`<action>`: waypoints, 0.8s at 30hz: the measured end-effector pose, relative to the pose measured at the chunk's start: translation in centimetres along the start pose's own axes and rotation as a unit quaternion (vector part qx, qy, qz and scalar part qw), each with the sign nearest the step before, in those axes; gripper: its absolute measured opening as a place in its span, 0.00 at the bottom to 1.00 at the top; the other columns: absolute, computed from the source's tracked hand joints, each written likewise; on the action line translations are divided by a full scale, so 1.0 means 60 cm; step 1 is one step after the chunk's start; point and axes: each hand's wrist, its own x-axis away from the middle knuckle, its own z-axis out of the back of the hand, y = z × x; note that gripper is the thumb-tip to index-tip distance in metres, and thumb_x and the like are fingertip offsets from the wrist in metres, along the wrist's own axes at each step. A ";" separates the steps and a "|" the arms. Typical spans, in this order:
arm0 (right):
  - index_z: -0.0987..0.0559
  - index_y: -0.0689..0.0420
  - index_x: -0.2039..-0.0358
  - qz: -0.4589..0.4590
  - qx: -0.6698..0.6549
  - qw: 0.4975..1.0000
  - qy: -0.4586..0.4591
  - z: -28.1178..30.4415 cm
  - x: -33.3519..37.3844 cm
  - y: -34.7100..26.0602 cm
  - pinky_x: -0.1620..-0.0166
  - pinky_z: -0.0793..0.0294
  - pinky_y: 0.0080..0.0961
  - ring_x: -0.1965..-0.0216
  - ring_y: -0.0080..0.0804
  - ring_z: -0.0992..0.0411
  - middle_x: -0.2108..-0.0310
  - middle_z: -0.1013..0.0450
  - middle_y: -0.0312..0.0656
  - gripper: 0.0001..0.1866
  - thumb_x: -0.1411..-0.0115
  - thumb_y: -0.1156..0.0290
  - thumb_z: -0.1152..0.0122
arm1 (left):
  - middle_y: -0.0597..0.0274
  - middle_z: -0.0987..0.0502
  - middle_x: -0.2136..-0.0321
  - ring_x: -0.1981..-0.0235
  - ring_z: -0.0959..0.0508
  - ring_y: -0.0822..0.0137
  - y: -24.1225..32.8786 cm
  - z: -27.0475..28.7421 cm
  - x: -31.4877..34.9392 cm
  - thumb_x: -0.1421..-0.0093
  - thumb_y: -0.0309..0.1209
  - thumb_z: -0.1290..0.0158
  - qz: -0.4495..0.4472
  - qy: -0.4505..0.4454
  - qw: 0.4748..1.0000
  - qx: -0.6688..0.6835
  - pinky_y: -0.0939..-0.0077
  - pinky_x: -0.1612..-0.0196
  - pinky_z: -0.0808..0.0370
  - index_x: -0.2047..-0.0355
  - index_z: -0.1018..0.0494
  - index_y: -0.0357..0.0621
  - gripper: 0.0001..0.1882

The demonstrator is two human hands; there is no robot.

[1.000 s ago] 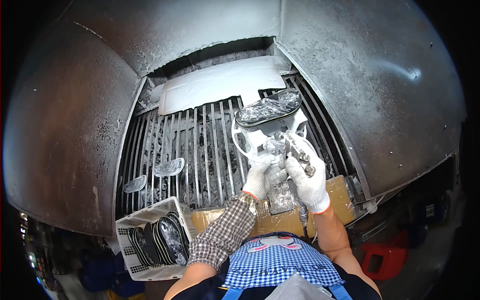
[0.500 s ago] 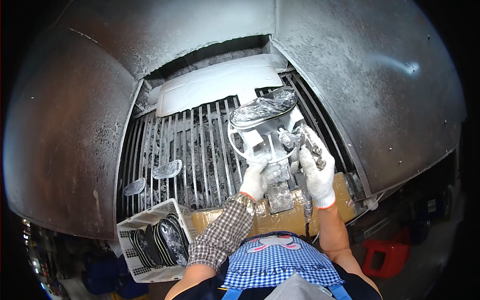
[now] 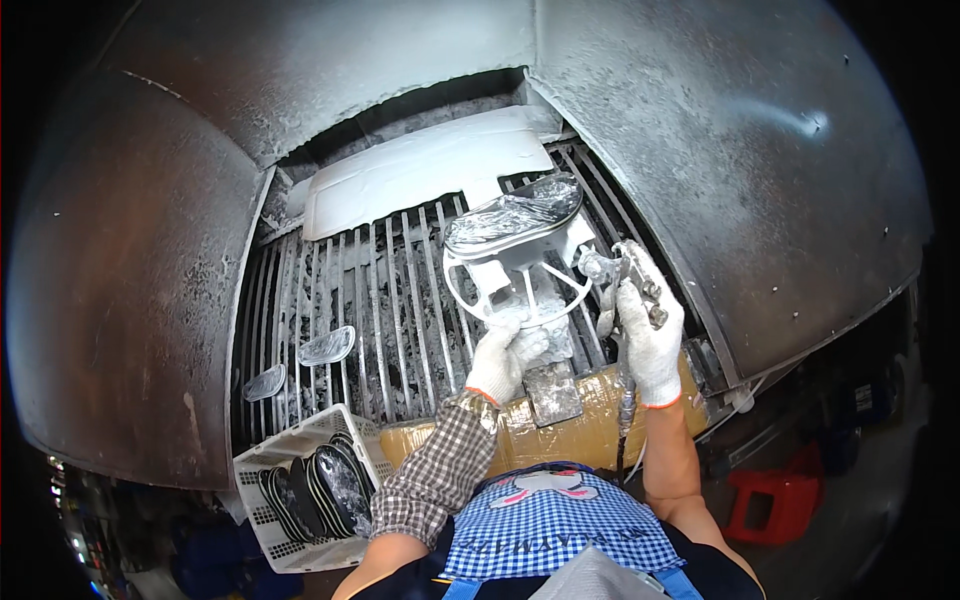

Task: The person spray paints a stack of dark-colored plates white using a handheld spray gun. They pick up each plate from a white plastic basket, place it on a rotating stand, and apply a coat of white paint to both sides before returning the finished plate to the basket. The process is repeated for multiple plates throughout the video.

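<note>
Left grip (image 3: 503, 360) at rim of white spoked wheel (image 3: 532, 288); right grip (image 3: 652, 335) round metal spray gun (image 3: 641, 268); black sole (image 3: 515, 217) above wheel

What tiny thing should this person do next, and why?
Perhaps turn the white ringed stand slightly with the left hand: that hand is at its ring, while the right hand holds the metal tool aside, apart from the black shoe-shaped piece on top.
</note>
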 end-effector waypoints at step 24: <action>0.32 0.66 0.34 0.029 -0.036 0.997 0.064 0.042 -0.012 -0.016 0.68 0.29 0.13 0.72 0.14 0.31 0.65 0.25 0.36 0.25 0.30 0.75 0.44 | 0.44 0.20 0.54 0.54 0.17 0.51 0.053 0.030 0.021 0.29 0.33 0.50 -0.020 0.031 0.999 -0.010 0.56 0.49 0.18 0.45 0.29 0.32 0.18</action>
